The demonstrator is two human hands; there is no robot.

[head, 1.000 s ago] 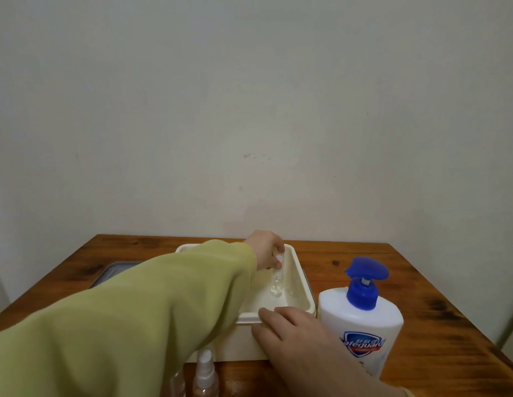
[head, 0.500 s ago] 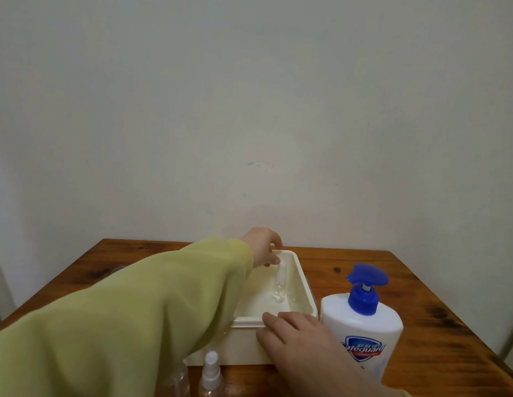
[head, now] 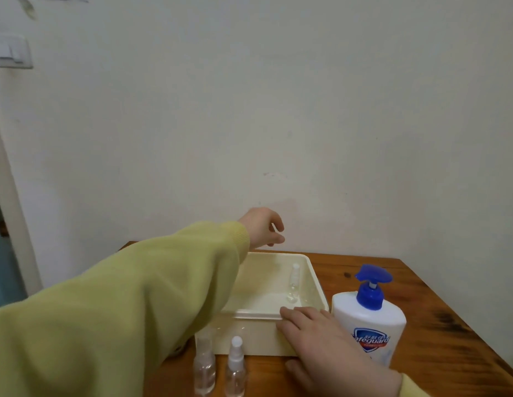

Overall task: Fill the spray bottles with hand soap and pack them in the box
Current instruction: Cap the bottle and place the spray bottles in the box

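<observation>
Left hand (head: 262, 227) has lifted off, loosely curled and empty, leaving the spray bottle (head: 293, 283) upright by the box (head: 249, 339) right wall; right hand (head: 315, 336) lies flat-fingered on the near rim, presumably steadying it.

Plain room of a home, worn wooden table (head: 438, 285) against bare off-white walls (head: 278, 110), switch plate (head: 12, 51) high at the far left, pale door frame (head: 12, 224) down the left edge, household pump bottle of hand soap (head: 369, 325) on the table's right.
</observation>
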